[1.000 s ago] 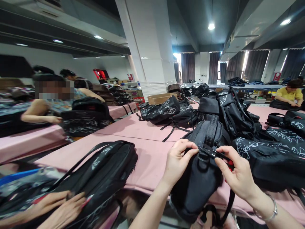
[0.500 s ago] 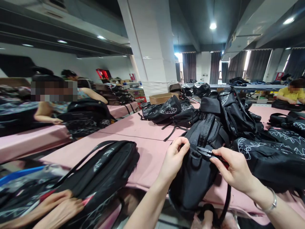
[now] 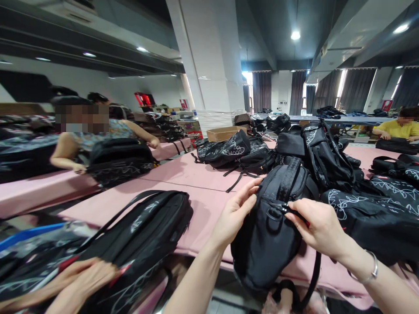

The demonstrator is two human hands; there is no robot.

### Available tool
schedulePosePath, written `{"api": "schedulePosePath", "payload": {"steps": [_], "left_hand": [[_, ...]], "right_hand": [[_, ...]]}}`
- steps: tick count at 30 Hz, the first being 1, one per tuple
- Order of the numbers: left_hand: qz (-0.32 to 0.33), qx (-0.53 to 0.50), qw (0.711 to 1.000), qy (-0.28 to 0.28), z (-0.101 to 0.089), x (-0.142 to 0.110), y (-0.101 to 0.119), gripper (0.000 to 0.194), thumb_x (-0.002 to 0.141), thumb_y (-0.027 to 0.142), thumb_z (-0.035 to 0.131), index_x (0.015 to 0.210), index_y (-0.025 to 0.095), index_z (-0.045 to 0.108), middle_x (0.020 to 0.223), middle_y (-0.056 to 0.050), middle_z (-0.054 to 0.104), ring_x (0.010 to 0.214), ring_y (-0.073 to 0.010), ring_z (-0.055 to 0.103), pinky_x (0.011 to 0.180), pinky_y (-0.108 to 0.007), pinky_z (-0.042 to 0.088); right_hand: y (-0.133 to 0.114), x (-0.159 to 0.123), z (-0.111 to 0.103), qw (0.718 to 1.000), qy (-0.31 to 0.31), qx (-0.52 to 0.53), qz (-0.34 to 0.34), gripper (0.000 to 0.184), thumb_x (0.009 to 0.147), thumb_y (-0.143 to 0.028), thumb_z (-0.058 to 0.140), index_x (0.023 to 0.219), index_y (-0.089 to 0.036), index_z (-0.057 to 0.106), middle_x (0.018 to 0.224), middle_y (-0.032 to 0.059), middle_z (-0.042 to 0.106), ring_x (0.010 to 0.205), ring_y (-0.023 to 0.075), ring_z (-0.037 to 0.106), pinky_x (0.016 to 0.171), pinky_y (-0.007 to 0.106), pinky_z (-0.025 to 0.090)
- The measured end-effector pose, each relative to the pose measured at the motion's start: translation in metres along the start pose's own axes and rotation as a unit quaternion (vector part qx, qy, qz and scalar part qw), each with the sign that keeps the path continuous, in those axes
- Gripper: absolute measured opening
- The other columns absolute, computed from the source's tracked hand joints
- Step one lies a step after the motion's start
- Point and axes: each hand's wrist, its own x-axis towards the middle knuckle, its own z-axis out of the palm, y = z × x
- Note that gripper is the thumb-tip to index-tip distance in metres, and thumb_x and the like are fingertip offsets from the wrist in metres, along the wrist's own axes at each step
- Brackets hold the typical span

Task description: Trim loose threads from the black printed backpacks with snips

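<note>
- The black loop [image 3: 273,214] sits on the backpack [image 3: 262,253], whose long axis runs from the near table edge away and slightly rightward, past both sides of it.
- The right hand [image 3: 317,222] is nearer, just right of the loop, palm down, wrist bent inward, fingertips pinching a slim dark tool [image 3: 284,208] beside it.
- The left hand [image 3: 234,213] is left of the loop, fingers parted from the thumb, touching the backpack's side.

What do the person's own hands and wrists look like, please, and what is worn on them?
The left hand and right hand are bare, with no gloves. A shiny silver-coloured bracelet, a narrow band, is on the right wrist. No sleeve shows on either side.
</note>
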Motion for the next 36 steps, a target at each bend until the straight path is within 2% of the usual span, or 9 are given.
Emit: {"api": "schedulePosePath", "payload": {"steps": [3, 7, 12, 17, 26, 28, 31, 33, 36], "left_hand": [[0.052, 0.07, 0.995, -0.038, -0.005, 0.003, -0.003, 0.03, 0.075, 0.025, 0.061, 0.105, 0.022, 0.064, 0.111, -0.006, 0.057, 0.107, -0.0187, 0.049, 0.092, -0.027, 0.037], [0.096, 0.127, 0.987, 0.002, -0.006, 0.009, -0.01, 0.017, 0.07, 0.024, 0.065, 0.085, 0.02, 0.07, 0.098, -0.007, 0.055, 0.101, -0.0185, 0.05, 0.082, -0.025, 0.043], [0.109, 0.146, 0.983, 0.022, -0.002, 0.012, -0.012, 0.012, 0.066, 0.024, 0.068, 0.077, 0.019, 0.07, 0.09, -0.005, 0.054, 0.094, -0.0164, 0.049, 0.076, -0.022, 0.042], [0.117, 0.167, 0.978, 0.044, 0.006, 0.011, -0.009, 0.007, 0.071, 0.023, 0.063, 0.067, 0.017, 0.064, 0.085, -0.005, 0.056, 0.1, -0.0176, 0.046, 0.084, -0.024, 0.037], [0.108, 0.171, 0.979, 0.032, 0.014, 0.006, -0.004, 0.013, 0.076, 0.023, 0.056, 0.065, 0.017, 0.056, 0.077, -0.004, 0.057, 0.108, -0.0204, 0.039, 0.096, -0.03, 0.028], [0.091, 0.125, 0.987, 0.034, 0.013, 0.006, -0.006, 0.015, 0.076, 0.026, 0.057, 0.065, 0.016, 0.056, 0.076, -0.004, 0.056, 0.103, -0.0197, 0.043, 0.093, -0.029, 0.031], [0.024, -0.04, 0.997, 0.054, 0.012, 0.007, -0.008, 0.021, 0.075, 0.034, 0.062, 0.074, 0.013, 0.058, 0.079, -0.003, 0.056, 0.083, -0.015, 0.05, 0.078, -0.026, 0.039], [-0.022, -0.151, 0.986, 0.074, 0.013, 0.007, -0.008, 0.027, 0.071, 0.036, 0.066, 0.08, 0.012, 0.059, 0.082, -0.005, 0.059, 0.074, -0.0127, 0.052, 0.07, -0.024, 0.041], [-0.046, -0.251, 0.961, 0.108, 0.019, 0.008, -0.008, 0.03, 0.065, 0.037, 0.071, 0.076, 0.011, 0.059, 0.084, -0.006, 0.061, 0.069, -0.0117, 0.054, 0.064, -0.022, 0.043]], "right_hand": [[0.001, 0.0, -0.001, 1.0, -0.005, 0.012, -0.003, 0.015, 0.091, -0.027, 0.046, 0.089, -0.015, 0.055, 0.075, 0.0039, 0.059, 0.067, 0.0115, 0.056, 0.064, 0.021, 0.04], [0.004, 0.0, -0.004, 0.999, -0.001, 0.033, -0.013, 0.014, 0.09, -0.026, 0.046, 0.088, -0.015, 0.054, 0.078, 0.0044, 0.06, 0.069, 0.0118, 0.057, 0.064, 0.022, 0.041], [0.005, -0.001, -0.009, 0.999, -0.008, 0.033, -0.01, 0.013, 0.09, -0.026, 0.047, 0.089, -0.015, 0.054, 0.077, 0.0043, 0.06, 0.067, 0.0119, 0.056, 0.062, 0.022, 0.04], [0.007, 0.0, -0.012, 0.999, -0.022, 0.026, -0.009, 0.015, 0.091, -0.028, 0.045, 0.088, -0.016, 0.053, 0.076, 0.0035, 0.06, 0.065, 0.0115, 0.054, 0.061, 0.022, 0.038], [-0.001, 0.012, -0.018, 0.995, -0.081, -0.047, -0.026, 0.018, 0.091, -0.026, 0.042, 0.082, -0.016, 0.053, 0.068, 0.0021, 0.054, 0.061, 0.0127, 0.049, 0.055, 0.024, 0.03], [-0.001, 0.011, -0.018, 0.996, -0.078, -0.036, -0.029, 0.019, 0.091, -0.025, 0.041, 0.079, -0.016, 0.053, 0.064, 0.0017, 0.052, 0.058, 0.0124, 0.047, 0.054, 0.025, 0.03], [0.002, 0.006, -0.015, 0.998, -0.03, 0.056, -0.001, 0.016, 0.09, -0.025, 0.044, 0.08, -0.016, 0.053, 0.069, 0.0023, 0.056, 0.061, 0.0113, 0.051, 0.055, 0.022, 0.034], [0.004, 0.0, -0.013, 0.99, 0.022, 0.131, 0.045, 0.013, 0.089, -0.027, 0.046, 0.086, -0.016, 0.053, 0.074, 0.0026, 0.058, 0.063, 0.0109, 0.054, 0.056, 0.02, 0.038], [0.003, -0.006, -0.01, 0.973, 0.065, 0.184, 0.127, 0.017, 0.089, -0.03, 0.046, 0.097, -0.016, 0.053, 0.072, 0.0009, 0.058, 0.059, 0.0103, 0.053, 0.054, 0.019, 0.04]]}}
